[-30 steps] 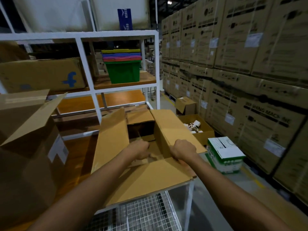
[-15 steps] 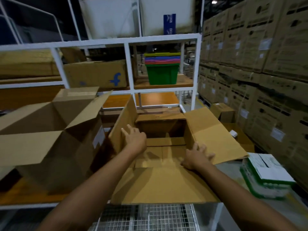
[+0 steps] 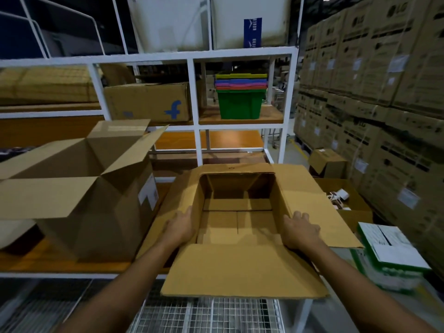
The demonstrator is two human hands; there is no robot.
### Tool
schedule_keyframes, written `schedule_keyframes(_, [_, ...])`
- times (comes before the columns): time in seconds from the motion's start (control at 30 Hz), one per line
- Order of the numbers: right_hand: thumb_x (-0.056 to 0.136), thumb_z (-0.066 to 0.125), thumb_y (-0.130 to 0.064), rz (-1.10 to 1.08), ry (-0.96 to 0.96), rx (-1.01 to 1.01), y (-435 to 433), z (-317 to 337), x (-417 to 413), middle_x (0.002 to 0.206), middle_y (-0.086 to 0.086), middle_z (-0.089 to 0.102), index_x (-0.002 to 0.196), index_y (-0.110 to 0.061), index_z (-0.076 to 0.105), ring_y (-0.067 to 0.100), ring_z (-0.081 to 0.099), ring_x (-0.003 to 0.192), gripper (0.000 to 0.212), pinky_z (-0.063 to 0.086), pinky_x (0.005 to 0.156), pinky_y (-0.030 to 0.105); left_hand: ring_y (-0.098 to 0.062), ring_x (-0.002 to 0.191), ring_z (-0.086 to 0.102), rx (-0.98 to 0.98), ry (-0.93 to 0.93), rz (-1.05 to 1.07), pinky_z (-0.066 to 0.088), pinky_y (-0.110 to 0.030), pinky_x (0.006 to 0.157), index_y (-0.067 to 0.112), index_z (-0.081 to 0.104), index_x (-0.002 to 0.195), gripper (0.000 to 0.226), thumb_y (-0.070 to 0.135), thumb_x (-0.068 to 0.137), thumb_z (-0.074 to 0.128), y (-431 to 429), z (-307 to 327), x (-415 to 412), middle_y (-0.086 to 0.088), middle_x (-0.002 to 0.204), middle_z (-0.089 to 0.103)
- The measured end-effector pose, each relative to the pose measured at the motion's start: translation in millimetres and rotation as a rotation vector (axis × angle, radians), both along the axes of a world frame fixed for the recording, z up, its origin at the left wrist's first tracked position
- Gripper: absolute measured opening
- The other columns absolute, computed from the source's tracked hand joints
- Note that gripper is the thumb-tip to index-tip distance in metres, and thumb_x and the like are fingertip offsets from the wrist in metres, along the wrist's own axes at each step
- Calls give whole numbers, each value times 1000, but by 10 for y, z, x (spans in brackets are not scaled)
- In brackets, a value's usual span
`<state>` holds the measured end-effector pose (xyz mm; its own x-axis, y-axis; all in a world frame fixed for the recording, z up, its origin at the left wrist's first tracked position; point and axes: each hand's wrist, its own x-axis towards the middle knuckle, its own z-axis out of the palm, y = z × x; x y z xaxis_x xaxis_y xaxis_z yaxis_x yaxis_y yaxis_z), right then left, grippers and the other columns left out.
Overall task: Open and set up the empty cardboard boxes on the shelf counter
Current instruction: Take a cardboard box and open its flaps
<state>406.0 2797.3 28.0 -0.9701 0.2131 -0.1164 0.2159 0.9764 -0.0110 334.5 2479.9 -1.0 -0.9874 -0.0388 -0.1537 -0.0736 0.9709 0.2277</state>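
Note:
An empty brown cardboard box stands upright on the wooden shelf counter, its top open and its four flaps spread outward. My left hand lies flat on the left flap by the box's rim. Across the opening, my right hand presses on the right flap at the opposite rim, its fingers resting on the cardboard. To the left stands a second, larger open cardboard box with its flaps up.
A closed carton with a blue logo and a green crate with coloured lids sit on the shelf behind. Stacked cartons wall off the right. A green-and-white box and an open floor box lie at right. Wire mesh is below.
My hands came out of the box's inside and moved apart onto the side flaps, which now lie spread outward. The view turned left, bringing the larger open box fully into sight.

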Motion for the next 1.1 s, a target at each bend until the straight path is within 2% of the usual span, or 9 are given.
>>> schedule_keyframes(0.13, [92, 53, -31, -4, -4, 26, 91, 27, 91, 130, 9, 35, 130, -22, 45, 30, 34, 120, 40, 44, 87, 50, -44, 125, 47, -72, -10, -51, 46, -53, 101, 27, 4, 158, 73, 23, 97, 45, 35, -37, 138, -20, 152, 28])
schedule_keyframes(0.3, [92, 50, -34, 40, 83, -35, 53, 202, -106, 126, 8, 42, 123, -22, 49, 30, 40, 115, 33, 43, 93, 49, -39, 132, 34, -282, 61, -101, 35, -57, 103, 24, 35, 145, 53, 26, 93, 45, 171, 225, 117, -11, 144, 35])
schedule_keyframes(0.4, [92, 52, -32, 178, 127, -110, -31, 291, -447, 137, 7, 43, 132, -21, 49, 30, 40, 124, 42, 44, 98, 47, -31, 134, 36, -199, 157, -299, 38, -47, 106, 23, 46, 137, 43, 31, 96, 50, 338, 324, -184, -9, 142, 44])
schedule_keyframes(0.47, [94, 51, -31, 251, 145, -150, -135, 289, -713, 144, 6, 42, 139, -21, 48, 28, 40, 130, 47, 43, 102, 45, -27, 131, 40, -120, 114, -425, 41, -41, 105, 22, 49, 138, 44, 33, 96, 53, 486, 320, -451, -8, 142, 47])
schedule_keyframes(0.6, [95, 51, -28, 292, 78, -162, -338, 96, -1348, 156, 8, 31, 147, -21, 40, 30, 28, 142, 54, 38, 109, 49, -33, 144, 23, -117, -14, -504, 29, -50, 116, 22, 42, 146, 53, 34, 96, 54, 750, 231, -1085, -8, 151, 38])
schedule_keyframes(0.67, [94, 53, -29, 282, 77, -133, -397, 26, -1693, 160, 11, 23, 152, -24, 29, 33, 20, 146, 63, 33, 112, 52, -34, 141, 25, -169, 86, -520, 27, -54, 116, 24, 46, 142, 48, 33, 95, 53, 825, 227, -1417, -8, 146, 39])
schedule_keyframes(0.83, [90, 55, -35, 253, 362, -66, -375, 144, -2547, 154, 12, 29, 151, -26, 26, 34, 29, 140, 68, 38, 108, 50, -24, 128, 41, -106, 601, -453, 39, -42, 104, 27, 58, 113, 22, 31, 93, 53, 972, 373, -2203, -1, 133, 50])
schedule_keyframes(0.93, [92, 54, -36, 246, 387, 25, -269, 154, -3042, 157, 13, 23, 153, -22, 23, 35, 22, 143, 69, 33, 111, 52, -30, 141, 30, -131, 669, -425, 36, -49, 112, 23, 56, 124, 33, 34, 93, 55, 996, 391, -2717, -8, 148, 41])
schedule_keyframes(1.1, [93, 55, -32, 242, 188, 87, -25, -5, -3702, 162, 10, 13, 153, -20, 20, 39, 10, 148, 71, 19, 114, 64, -35, 146, 20, -165, 431, -419, 26, -56, 116, 24, 37, 145, 62, 60, 96, 42, 917, 124, -3491, -9, 159, 26])
